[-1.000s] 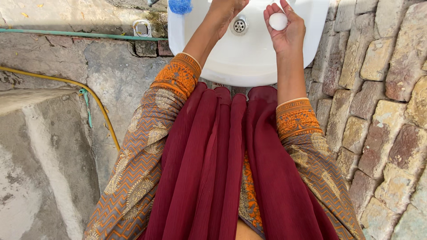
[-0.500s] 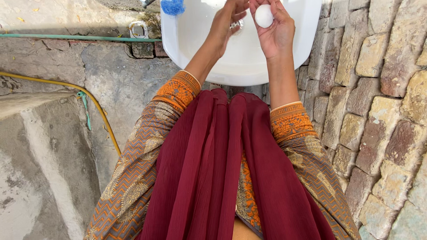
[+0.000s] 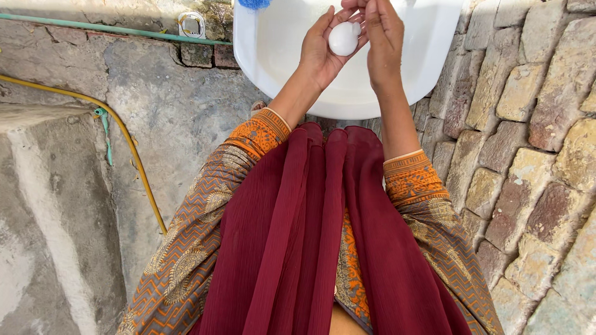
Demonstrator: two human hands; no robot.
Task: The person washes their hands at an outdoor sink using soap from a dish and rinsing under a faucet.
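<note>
Stone wall (image 3: 534,124) at right, white basin (image 3: 273,56) at top centre. My left hand (image 3: 320,53) cups the soap (image 3: 343,38), fingers curled on it; my right hand (image 3: 382,40) touches it, fingers together. No lather shows yet, so washing seems barely begun.

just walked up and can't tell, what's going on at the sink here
A person stands over a white washbasin set against a stone wall. The left hand cups a round white bar of soap in its palm, and the right hand closes over it from the other side, fingers touching the soap. Both hands are above the bowl. A blue scrubber sits at the basin's rim, and a yellow hose runs across the concrete ground on the left.
</note>
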